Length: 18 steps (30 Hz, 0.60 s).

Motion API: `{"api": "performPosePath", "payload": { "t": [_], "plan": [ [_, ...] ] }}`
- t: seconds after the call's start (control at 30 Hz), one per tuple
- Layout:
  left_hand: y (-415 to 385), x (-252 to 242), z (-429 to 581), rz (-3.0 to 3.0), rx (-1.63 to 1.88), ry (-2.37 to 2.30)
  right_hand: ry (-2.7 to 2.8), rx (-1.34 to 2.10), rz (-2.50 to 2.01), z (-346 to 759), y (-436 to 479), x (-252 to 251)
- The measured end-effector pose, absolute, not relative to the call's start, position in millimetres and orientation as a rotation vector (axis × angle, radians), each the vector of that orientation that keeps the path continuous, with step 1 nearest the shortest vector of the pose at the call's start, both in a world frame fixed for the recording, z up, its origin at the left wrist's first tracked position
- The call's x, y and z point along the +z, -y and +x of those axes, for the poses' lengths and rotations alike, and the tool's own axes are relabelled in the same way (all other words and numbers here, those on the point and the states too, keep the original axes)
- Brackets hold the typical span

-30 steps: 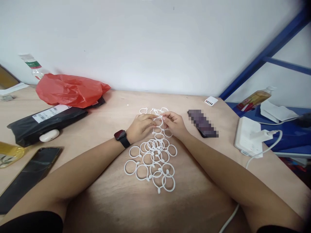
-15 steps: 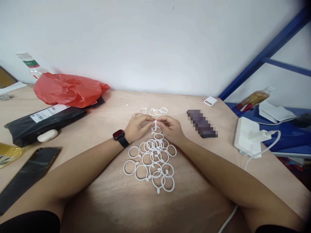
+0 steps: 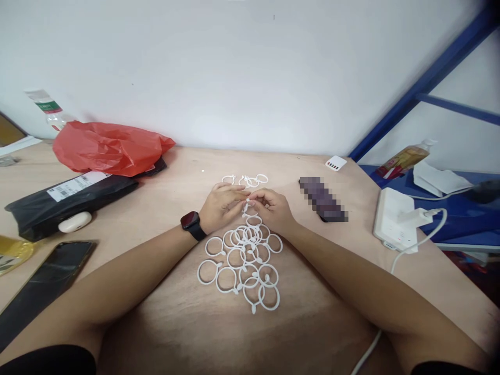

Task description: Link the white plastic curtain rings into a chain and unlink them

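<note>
My left hand (image 3: 223,207) and my right hand (image 3: 274,209) meet fingertip to fingertip above the table. Both are closed in a pinch on a small white plastic ring (image 3: 247,200), of which only a bit shows between the fingers. Just below them lies a loose pile of similar white rings (image 3: 229,279), each a thin hoop with a small tab; several overlap. Beyond the fingertips sits a small group of further white rings (image 3: 262,178). A dark smartwatch (image 3: 190,220) is on my left wrist.
To the left are a red plastic bag (image 3: 113,148), a black parcel (image 3: 35,211), a white earbud case (image 3: 75,222) and a phone (image 3: 64,265). A pixelated dark object (image 3: 322,199), a white charger (image 3: 336,163) and a power strip (image 3: 394,221) with its cable are at right.
The fingers of both hands have shifted slightly as they work on the held ring, the left fingers lying more over it. The view has moved a little; the piles look unchanged.
</note>
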<state>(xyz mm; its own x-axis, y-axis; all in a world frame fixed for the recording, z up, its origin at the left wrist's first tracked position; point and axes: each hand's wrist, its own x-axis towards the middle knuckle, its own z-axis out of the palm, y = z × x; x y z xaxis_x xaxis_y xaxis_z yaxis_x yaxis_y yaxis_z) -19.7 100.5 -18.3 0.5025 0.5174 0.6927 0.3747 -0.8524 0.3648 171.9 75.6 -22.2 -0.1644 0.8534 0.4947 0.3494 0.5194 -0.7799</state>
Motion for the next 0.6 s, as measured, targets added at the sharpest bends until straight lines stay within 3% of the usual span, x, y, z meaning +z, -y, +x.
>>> {"api": "performPosePath", "payload": {
  "t": [0.33,0.47,0.6],
  "plan": [
    [-115.3,-25.3,-24.2,2.461,1.155,-1.120,1.823,0.455,-0.974,177.0,-80.0,-24.9],
    [-127.8,-39.5,-30.0,2.460,0.913,-1.503,2.031,0.386,-0.755,178.2,-77.6,-22.4],
    [-128.9,-42.0,-30.1,2.500,0.777,-1.563,2.035,0.358,-0.749,176.2,-76.2,-21.8]
  ]
}}
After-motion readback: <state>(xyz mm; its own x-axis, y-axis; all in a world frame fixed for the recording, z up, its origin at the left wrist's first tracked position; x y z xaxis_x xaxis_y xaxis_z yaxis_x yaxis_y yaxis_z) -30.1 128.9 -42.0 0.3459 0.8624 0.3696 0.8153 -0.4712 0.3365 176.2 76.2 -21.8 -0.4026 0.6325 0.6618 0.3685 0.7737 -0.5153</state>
